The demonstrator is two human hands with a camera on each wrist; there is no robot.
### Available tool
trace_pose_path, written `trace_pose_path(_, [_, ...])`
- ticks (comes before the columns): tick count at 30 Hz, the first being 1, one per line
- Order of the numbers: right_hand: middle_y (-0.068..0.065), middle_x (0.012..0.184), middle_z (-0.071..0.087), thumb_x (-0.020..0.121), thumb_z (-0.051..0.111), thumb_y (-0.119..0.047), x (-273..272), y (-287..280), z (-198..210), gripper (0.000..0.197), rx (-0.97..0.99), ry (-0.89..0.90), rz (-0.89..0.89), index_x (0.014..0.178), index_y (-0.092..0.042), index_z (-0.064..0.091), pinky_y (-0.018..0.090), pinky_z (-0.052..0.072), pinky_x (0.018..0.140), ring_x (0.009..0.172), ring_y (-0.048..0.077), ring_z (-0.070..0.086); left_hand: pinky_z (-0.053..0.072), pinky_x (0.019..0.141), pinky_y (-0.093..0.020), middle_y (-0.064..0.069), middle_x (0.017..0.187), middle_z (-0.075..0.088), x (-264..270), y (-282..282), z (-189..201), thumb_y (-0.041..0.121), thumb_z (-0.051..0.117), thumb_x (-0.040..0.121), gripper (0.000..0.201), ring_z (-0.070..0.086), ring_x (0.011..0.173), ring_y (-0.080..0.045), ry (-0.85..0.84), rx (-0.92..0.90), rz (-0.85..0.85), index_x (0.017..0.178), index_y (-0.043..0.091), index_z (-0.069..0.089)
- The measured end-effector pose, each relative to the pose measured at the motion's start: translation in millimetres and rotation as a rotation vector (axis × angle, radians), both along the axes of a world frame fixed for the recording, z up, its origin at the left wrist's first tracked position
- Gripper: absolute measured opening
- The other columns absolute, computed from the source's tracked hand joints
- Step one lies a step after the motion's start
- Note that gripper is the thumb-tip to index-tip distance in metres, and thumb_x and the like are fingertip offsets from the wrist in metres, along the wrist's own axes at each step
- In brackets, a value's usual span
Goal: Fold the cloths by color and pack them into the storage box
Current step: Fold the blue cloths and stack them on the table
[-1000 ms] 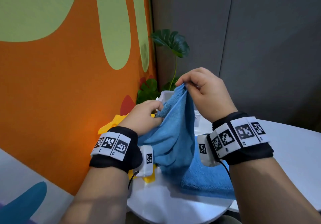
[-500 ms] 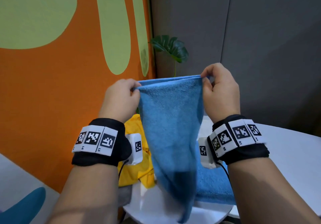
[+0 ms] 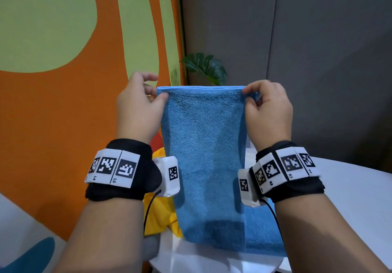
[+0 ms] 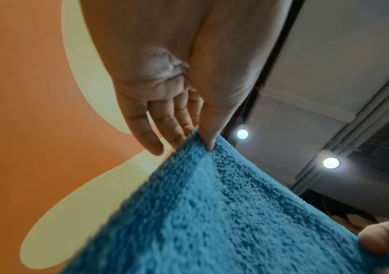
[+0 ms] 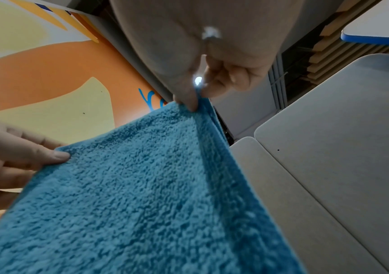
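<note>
On the left we have the orange and green wall point(image 3: 63, 103) close beside our left hand point(image 3: 140, 111), thumb and fingers pinching the top left corner of the blue cloth point(image 3: 203, 156). Only the left wrist view shows the other fingers point(image 4: 146, 133) hanging loose behind that pinch, plus ceiling lamps point(image 4: 331, 162) above. Below, a yellow cloth point(image 3: 161, 215) sits crumpled on the white surface point(image 3: 350, 198). In the middle the blue cloth hangs taut and upright, fluffy terry, top edge level, its bottom meeting a second blue cloth point(image 3: 263, 236) on the surface. On the right, our right hand point(image 3: 269, 111) pinches the other top corner; its wrist view shows a doubled edge there. Beyond it, the surface lies open towards the grey wall point(image 3: 318, 60).
</note>
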State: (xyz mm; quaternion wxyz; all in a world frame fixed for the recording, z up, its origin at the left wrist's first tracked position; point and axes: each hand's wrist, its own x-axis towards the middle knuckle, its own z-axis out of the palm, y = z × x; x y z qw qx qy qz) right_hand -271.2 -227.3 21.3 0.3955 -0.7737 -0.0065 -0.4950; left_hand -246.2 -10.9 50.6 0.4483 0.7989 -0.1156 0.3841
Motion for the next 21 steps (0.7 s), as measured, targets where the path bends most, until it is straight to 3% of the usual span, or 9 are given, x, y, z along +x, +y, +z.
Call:
trace_pose_path(3, [-0.009,0.094,0.058,0.085,0.055,-0.01,-5,0,3,0.018,0.096,-0.062,0.019,0.094,-0.027,0.055,0.027,0.046,0.082,0.09,0.013,0.056,0.046,0.067,-0.019,0.018,0.074,0.057,0,0,-2,0.014,0.063,0.089,0.019,0.053,0.066,0.002,-0.007,-0.02,-0.009,0.085,0.033,0.059])
trace_pose_path(5, [-0.009,0.094,0.06,0.088,0.055,-0.012,-6,0,5,0.018,0.154,-0.058,0.055,0.096,-0.028,0.05,0.02,0.046,0.081,0.09,0.007,0.057,0.052,0.071,-0.028,0.015,0.074,0.058,2,1,-5,0.014,0.061,0.09,0.024,0.056,0.069,-0.006,0.011,-0.05,-0.035,0.079,0.035,0.057])
trace_pose_path(7, [-0.014,0.088,0.058,0.089,0.057,-0.012,-7,1,5,0.018,0.202,-0.054,0.09,0.097,-0.026,0.048,0.01,0.045,0.074,0.08,-0.005,0.056,0.054,0.07,-0.036,0.011,0.072,0.058,3,3,-9,0.015,0.06,0.09,0.025,0.058,0.072,-0.015,0.044,-0.068,-0.043,0.077,0.037,0.057])
trace_pose_path(9, [-0.015,0.083,0.058,0.088,0.06,-0.012,-8,1,4,0.019,0.229,-0.032,0.136,0.097,-0.025,0.048,0.01,0.047,0.072,0.073,-0.008,0.056,0.047,0.063,-0.029,0.01,0.075,0.059,2,5,-12,0.016,0.059,0.089,0.023,0.057,0.072,-0.015,0.103,-0.004,0.009,0.078,0.036,0.056])
trace_pose_path(11, [-0.013,0.082,0.063,0.086,0.062,-0.013,-8,2,1,0.023,0.225,0.033,0.211,0.097,-0.029,0.049,0.02,0.052,0.075,0.072,-0.006,0.059,0.044,0.067,-0.024,0.007,0.094,0.064,-2,6,-14,0.017,0.059,0.088,0.018,0.058,0.085,-0.014,0.182,0.134,0.077,0.093,0.034,0.059])
trace_pose_path(14, [-0.009,0.081,0.067,0.082,0.067,-0.013,-7,11,-5,0.029,0.178,0.126,0.338,0.095,-0.033,0.051,0.027,0.055,0.076,0.072,0.001,0.063,0.04,0.099,-0.032,0.006,0.129,0.055,-15,-1,-13,0.027,0.063,0.086,0.042,0.05,0.12,-0.014,0.206,0.429,0.013,0.126,0.032,0.055])
trace_pose_path(15, [-0.008,0.08,0.068,0.081,0.068,-0.012,-7,15,-6,0.03,0.162,0.147,0.386,0.094,-0.033,0.052,0.027,0.054,0.076,0.07,0.002,0.062,0.036,0.103,-0.03,0.009,0.133,0.052,-19,-7,-12,0.03,0.064,0.086,0.046,0.046,0.125,-0.012,0.198,0.491,-0.05,0.131,0.032,0.053])
trace_pose_path(18, [-0.009,0.077,0.069,0.079,0.069,-0.006,-7,28,-10,0.03,0.128,0.19,0.513,0.092,-0.029,0.054,0.023,0.052,0.074,0.068,0.003,0.062,0.036,0.097,-0.02,0.016,0.129,0.056,-24,-22,-16,0.032,0.066,0.087,0.044,0.048,0.12,-0.003,0.224,0.526,-0.246,0.129,0.033,0.055])
trace_pose_path(21, [-0.008,0.081,0.067,0.079,0.069,-0.005,-8,33,-13,0.028,0.096,0.191,0.539,0.086,-0.027,0.054,0.021,0.053,0.075,0.07,0.003,0.064,0.043,0.076,-0.023,0.013,0.097,0.068,-17,-25,-26,0.028,0.064,0.088,0.015,0.059,0.093,-0.006,0.23,0.484,-0.254,0.103,0.031,0.067])
